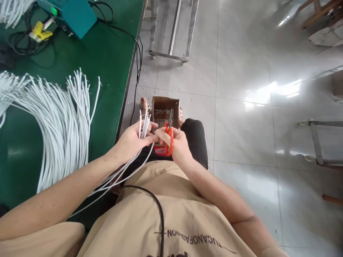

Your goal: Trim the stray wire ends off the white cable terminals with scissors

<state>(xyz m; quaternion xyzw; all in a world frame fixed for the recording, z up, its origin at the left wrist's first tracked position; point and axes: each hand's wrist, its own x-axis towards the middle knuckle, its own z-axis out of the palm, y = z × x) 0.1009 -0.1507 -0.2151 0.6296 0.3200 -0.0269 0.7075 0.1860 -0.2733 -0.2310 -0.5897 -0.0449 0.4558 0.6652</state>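
Grips white cables (145,125) in the left hand (133,140) and orange-handled scissors (168,130) in the right hand (180,143), at frame centre. Next: cable pile (64,132) on green bench (109,78), left; then cardboard box (161,102), centre; then metal stand (168,56), upper centre.

Wht cables (145,127), org-hndl scissors (171,132)

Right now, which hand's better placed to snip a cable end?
Probably the right hand: it already holds the orange-handled scissors, blades pointing away from the body, close beside the cables. The left hand is occupied holding the white cables.
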